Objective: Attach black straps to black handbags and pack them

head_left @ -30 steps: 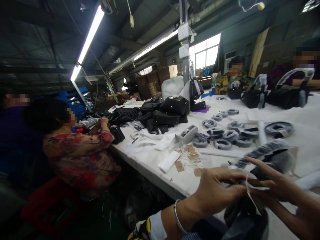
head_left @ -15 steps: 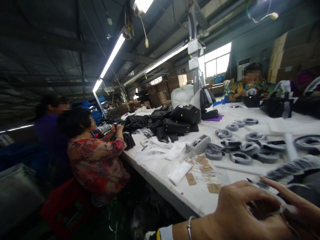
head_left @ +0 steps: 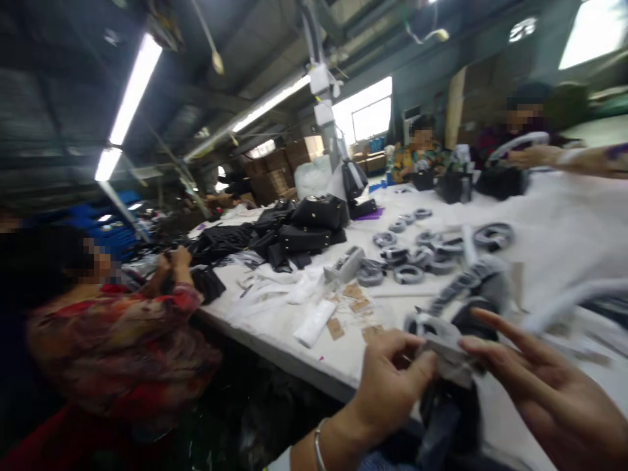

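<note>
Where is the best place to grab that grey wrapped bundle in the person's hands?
Pinch the grey wrapped bundle at its left end, coming from the left, as the left hand does. It looks long and limp, so the right hand steadying the other end helps.

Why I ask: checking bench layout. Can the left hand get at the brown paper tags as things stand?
Probably yes: the brown paper tags lie on the white table just ahead of the left hand, nothing between. But that hand is pinching a grey wrapped piece.
</note>
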Demonstrator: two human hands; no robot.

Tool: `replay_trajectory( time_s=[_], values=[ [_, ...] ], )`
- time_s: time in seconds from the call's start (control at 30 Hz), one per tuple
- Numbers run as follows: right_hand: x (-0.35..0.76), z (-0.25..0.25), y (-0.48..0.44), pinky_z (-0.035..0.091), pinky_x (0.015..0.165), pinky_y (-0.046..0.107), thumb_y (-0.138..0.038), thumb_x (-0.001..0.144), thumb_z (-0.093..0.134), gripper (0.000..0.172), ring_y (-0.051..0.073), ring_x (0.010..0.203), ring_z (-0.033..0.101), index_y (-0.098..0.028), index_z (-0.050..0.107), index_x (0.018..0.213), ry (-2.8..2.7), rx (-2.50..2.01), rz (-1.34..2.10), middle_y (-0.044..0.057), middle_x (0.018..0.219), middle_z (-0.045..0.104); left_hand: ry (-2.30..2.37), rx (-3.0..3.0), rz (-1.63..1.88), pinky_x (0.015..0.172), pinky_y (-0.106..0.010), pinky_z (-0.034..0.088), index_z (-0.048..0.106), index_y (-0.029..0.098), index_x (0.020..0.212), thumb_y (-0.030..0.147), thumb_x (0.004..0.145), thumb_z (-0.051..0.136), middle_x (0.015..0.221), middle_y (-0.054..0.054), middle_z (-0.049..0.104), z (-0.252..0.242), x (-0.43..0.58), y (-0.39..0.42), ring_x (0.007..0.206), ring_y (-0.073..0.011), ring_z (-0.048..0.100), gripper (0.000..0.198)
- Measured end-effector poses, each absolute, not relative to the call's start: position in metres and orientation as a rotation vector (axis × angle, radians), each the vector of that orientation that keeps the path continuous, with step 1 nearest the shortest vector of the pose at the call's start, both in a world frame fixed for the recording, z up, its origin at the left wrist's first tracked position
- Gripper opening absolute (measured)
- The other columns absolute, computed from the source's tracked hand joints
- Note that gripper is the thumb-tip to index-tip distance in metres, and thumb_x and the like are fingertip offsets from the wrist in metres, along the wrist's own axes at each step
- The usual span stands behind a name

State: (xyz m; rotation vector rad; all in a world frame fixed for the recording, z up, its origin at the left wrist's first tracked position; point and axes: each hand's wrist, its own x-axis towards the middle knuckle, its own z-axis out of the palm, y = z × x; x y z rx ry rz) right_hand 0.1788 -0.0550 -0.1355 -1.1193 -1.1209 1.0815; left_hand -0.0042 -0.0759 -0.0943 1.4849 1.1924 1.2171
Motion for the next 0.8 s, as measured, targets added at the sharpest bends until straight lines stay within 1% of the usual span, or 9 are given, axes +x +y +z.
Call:
replay_trajectory(
  time_s=[0.07, 0.13, 0.23, 0.3, 0.4, 0.47, 0.53, 0.67, 0.8],
  values=[
    [0.173, -0.115, -0.065, 0.060, 0.084, 0.033, -0.047, 0.076, 0.076, 0.054, 0.026, 0.092, 0.073, -0.027, 0.062, 0.124, -1.161, -1.085, 1.129, 0.009, 0.095, 0.077, 1.204, 1.715, 1.295, 0.068, -0.022, 0.049, 0.071, 0.014, 0.084, 0.025, 0.086, 0.065, 0.078, -0.004, 0.066, -0.087, -0.008, -0.082, 0.073, -0.0128, 0.060, 0.012],
    [0.169, -0.105, -0.068, 0.059, 0.087, 0.035, -0.043, 0.079, 0.075, 0.047, 0.024, 0.091, 0.072, -0.025, 0.063, 0.121, -1.241, -1.057, 1.090, 0.006, 0.095, 0.076, 1.162, 1.908, 1.361, 0.069, -0.021, 0.048, 0.070, 0.016, 0.084, 0.017, 0.086, 0.065, 0.075, -0.001, 0.064, -0.083, -0.013, -0.085, 0.072, -0.0112, 0.058, 0.005],
    [0.170, -0.107, -0.072, 0.056, 0.091, 0.035, -0.037, 0.085, 0.071, 0.038, 0.021, 0.089, 0.071, -0.026, 0.064, 0.120, -1.379, -1.086, 0.884, 0.002, 0.091, 0.075, 1.119, 2.069, 1.424, 0.069, -0.020, 0.049, 0.069, 0.018, 0.089, 0.009, 0.085, 0.064, 0.077, 0.000, 0.065, -0.082, -0.020, -0.090, 0.073, -0.0104, 0.059, 0.011],
    [0.172, -0.113, -0.077, 0.056, 0.092, 0.035, -0.033, 0.088, 0.067, 0.034, 0.019, 0.089, 0.071, -0.027, 0.063, 0.122, -1.457, -1.104, 0.755, 0.002, 0.096, 0.075, 1.134, 2.124, 1.469, 0.071, -0.021, 0.050, 0.068, 0.018, 0.091, 0.006, 0.084, 0.064, 0.080, -0.001, 0.066, -0.080, -0.022, -0.094, 0.074, -0.0109, 0.061, 0.014],
    [0.172, -0.123, -0.081, 0.054, 0.098, 0.038, -0.030, 0.088, 0.067, 0.045, 0.023, 0.108, 0.066, -0.028, 0.057, 0.132, -1.635, -1.046, 0.679, 0.006, 0.121, 0.068, 1.148, 2.222, 1.563, 0.074, -0.021, 0.053, 0.067, 0.017, 0.093, 0.002, 0.082, 0.064, 0.081, -0.001, 0.067, -0.076, -0.023, -0.099, 0.076, -0.0113, 0.064, 0.019],
    [0.168, -0.132, -0.081, 0.046, 0.108, 0.043, -0.027, 0.086, 0.068, 0.057, 0.027, 0.127, 0.054, -0.029, 0.049, 0.140, -1.768, -0.994, 0.658, 0.007, 0.142, 0.054, 1.068, 2.387, 1.566, 0.073, -0.021, 0.055, 0.067, 0.015, 0.100, -0.001, 0.081, 0.064, 0.083, -0.003, 0.069, -0.076, -0.021, -0.103, 0.076, -0.0120, 0.066, 0.025],
    [0.162, -0.142, -0.079, 0.039, 0.113, 0.045, -0.020, 0.087, 0.063, 0.064, 0.027, 0.137, 0.044, -0.031, 0.041, 0.146, -1.819, -0.973, 0.658, 0.006, 0.153, 0.040, 0.850, 2.625, 1.485, 0.069, -0.023, 0.056, 0.065, 0.011, 0.109, 0.000, 0.081, 0.063, 0.081, -0.006, 0.071, -0.080, -0.017, -0.109, 0.074, -0.0139, 0.067, 0.030],
    [0.155, -0.152, -0.076, 0.040, 0.113, 0.041, -0.016, 0.087, 0.059, 0.065, 0.024, 0.138, 0.042, -0.035, 0.040, 0.147, -1.768, -1.061, 0.671, 0.003, 0.157, 0.034, 0.439, 2.859, 1.271, 0.062, -0.027, 0.057, 0.061, 0.005, 0.116, 0.008, 0.087, 0.056, 0.074, -0.008, 0.073, -0.099, -0.014, -0.118, 0.069, -0.0164, 0.069, 0.029],
    [0.158, -0.145, -0.080, 0.039, 0.113, 0.042, -0.015, 0.087, 0.057, 0.065, 0.026, 0.139, 0.040, -0.034, 0.040, 0.147, -1.807, -1.071, 0.634, 0.004, 0.159, 0.029, 0.479, 2.755, 1.261, 0.059, -0.025, 0.057, 0.062, 0.010, 0.114, 0.007, 0.086, 0.056, 0.072, -0.008, 0.072, -0.101, -0.027, -0.123, 0.065, -0.0153, 0.068, 0.029]
  ],
)
